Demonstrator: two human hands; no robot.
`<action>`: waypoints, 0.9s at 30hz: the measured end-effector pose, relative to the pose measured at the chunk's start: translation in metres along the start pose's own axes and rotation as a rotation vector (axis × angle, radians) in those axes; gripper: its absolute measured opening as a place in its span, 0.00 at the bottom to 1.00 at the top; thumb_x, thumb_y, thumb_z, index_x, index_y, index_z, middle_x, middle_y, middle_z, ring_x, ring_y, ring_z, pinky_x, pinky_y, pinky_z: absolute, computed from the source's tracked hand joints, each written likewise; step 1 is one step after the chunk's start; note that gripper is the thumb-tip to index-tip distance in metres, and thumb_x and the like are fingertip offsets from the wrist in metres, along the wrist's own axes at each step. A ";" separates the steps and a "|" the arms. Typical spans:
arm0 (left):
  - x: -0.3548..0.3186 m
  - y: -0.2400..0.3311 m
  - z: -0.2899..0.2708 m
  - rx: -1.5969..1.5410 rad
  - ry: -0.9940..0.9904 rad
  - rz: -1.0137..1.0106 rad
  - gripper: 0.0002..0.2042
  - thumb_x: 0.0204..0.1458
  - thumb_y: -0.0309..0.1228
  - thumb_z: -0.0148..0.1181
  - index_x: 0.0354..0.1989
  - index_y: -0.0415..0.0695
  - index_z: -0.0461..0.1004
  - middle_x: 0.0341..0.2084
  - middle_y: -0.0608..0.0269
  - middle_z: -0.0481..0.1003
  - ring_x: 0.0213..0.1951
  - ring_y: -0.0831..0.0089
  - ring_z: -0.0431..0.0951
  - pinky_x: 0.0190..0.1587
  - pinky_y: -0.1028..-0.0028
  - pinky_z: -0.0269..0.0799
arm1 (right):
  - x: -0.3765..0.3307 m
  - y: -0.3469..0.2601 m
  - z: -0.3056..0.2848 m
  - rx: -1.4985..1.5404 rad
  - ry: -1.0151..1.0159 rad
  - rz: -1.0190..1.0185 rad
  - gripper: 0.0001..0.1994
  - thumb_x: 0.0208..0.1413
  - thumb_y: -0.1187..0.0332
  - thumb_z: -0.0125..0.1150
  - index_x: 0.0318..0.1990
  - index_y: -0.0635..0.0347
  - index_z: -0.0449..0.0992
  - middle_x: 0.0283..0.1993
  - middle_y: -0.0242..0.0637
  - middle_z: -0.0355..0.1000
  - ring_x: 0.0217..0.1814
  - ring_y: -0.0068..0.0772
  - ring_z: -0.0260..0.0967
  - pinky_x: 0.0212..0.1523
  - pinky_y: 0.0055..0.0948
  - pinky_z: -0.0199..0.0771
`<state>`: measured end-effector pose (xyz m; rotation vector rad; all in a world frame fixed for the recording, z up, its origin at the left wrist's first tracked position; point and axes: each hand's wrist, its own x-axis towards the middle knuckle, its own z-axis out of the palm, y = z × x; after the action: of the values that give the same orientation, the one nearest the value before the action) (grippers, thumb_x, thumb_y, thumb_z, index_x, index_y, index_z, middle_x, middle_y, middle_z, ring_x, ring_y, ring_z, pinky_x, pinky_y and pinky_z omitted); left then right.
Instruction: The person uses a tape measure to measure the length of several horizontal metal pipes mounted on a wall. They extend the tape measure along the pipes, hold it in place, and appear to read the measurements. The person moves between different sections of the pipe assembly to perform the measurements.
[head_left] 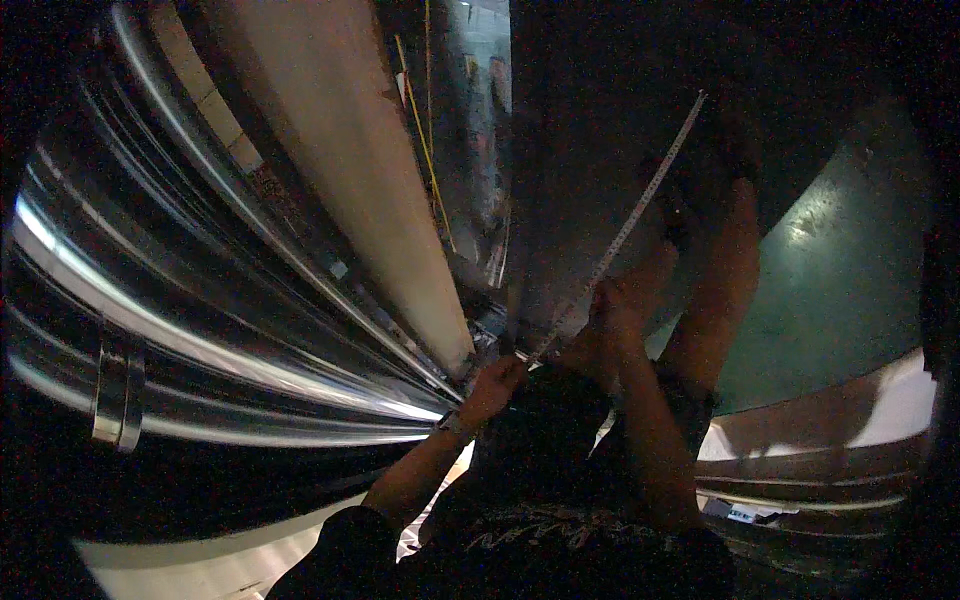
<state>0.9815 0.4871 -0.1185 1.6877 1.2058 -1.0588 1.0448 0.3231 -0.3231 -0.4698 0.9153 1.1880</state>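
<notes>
A long, narrow, pale strip with fine marks, which looks like a measuring tape (640, 205), runs straight from my lap up to the right across the dark surface. My left hand (497, 384) is closed at its near end, beside my shirt. Farther along, my right hand (616, 308) has its fingers curled at the tape's edge and seems to pinch it. Dim light hides the exact finger contact and any tape case. A band circles my left wrist. My bare legs (725, 275) stretch out under and beyond the right hand.
Shiny metal pipes (240, 350) curve along my left side, with a bracket (118, 395) around them. A broad beige panel (340, 160) rises beside the pipes, with a thin yellow line (425, 150) along it. To the right lies a greenish floor (800, 320).
</notes>
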 end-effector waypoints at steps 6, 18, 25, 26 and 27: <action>0.003 0.015 -0.020 0.242 0.007 -0.016 0.08 0.50 0.32 0.48 0.30 0.40 0.70 0.18 0.63 0.68 0.23 0.77 0.65 0.27 0.74 0.61 | 0.002 -0.008 0.012 0.021 -0.068 -0.009 0.10 0.50 0.65 0.45 0.31 0.64 0.67 0.26 0.37 0.65 0.25 0.29 0.62 0.26 0.28 0.62; 0.018 0.047 -0.039 0.322 -0.142 -0.192 0.06 0.51 0.29 0.47 0.27 0.40 0.66 0.18 0.66 0.63 0.23 0.77 0.62 0.28 0.75 0.60 | 0.013 -0.080 -0.012 0.014 0.134 -0.165 0.10 0.50 0.65 0.45 0.32 0.63 0.67 0.28 0.38 0.65 0.27 0.30 0.62 0.28 0.29 0.63; 0.027 0.053 -0.047 0.426 -0.084 0.006 0.07 0.51 0.31 0.49 0.30 0.39 0.68 0.20 0.62 0.67 0.23 0.75 0.64 0.27 0.74 0.61 | 0.009 -0.091 -0.008 0.074 0.190 -0.179 0.10 0.51 0.65 0.45 0.33 0.63 0.66 0.29 0.39 0.65 0.28 0.31 0.62 0.28 0.29 0.63; 0.025 0.060 -0.057 0.410 -0.081 0.033 0.07 0.50 0.31 0.49 0.30 0.39 0.68 0.20 0.62 0.67 0.24 0.75 0.65 0.27 0.74 0.61 | 0.009 -0.086 -0.002 0.086 0.192 -0.179 0.10 0.51 0.65 0.45 0.33 0.63 0.66 0.30 0.39 0.65 0.29 0.31 0.62 0.29 0.29 0.63; 0.028 0.067 -0.059 0.390 -0.083 0.064 0.07 0.50 0.31 0.49 0.31 0.39 0.69 0.21 0.61 0.68 0.24 0.75 0.65 0.27 0.74 0.61 | 0.009 -0.088 -0.001 0.089 0.195 -0.182 0.10 0.51 0.66 0.45 0.33 0.63 0.66 0.30 0.39 0.65 0.29 0.31 0.62 0.29 0.29 0.63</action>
<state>1.0626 0.5342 -0.1164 1.9369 0.9276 -1.3760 1.1272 0.2975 -0.3438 -0.5915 1.0648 0.9433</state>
